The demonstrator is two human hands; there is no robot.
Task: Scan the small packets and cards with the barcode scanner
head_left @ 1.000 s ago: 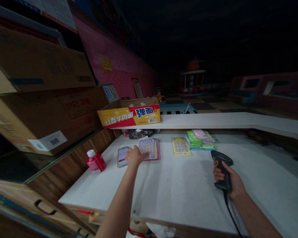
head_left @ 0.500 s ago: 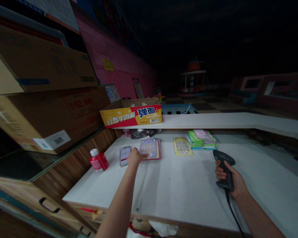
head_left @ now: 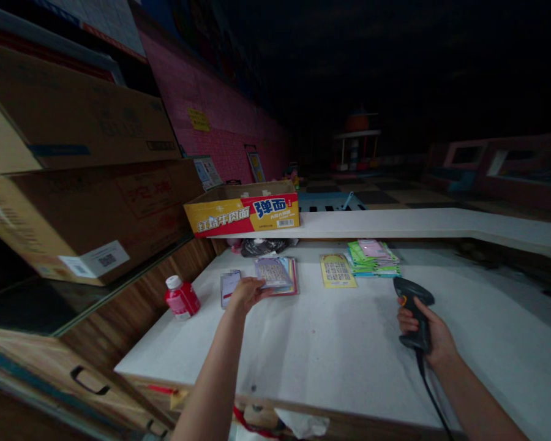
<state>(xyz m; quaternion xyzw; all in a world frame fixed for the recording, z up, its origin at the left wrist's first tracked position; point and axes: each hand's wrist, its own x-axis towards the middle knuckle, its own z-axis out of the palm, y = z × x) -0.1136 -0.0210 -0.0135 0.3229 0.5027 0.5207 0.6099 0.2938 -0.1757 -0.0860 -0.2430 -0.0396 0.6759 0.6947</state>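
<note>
Scanner is held by its handle in right grip, fingers wrapped round, likely for easy one-handed aiming. Left grip pinches purple card by its near edge, at card stack on surface, presumably leaving printed face uncovered.

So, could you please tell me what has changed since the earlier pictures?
The left hand has drawn slightly nearer the person and now grips the near edge of the lavender card, which seems tilted up off the stack. The right hand still holds the scanner; the phone and bottle stayed put.
</note>
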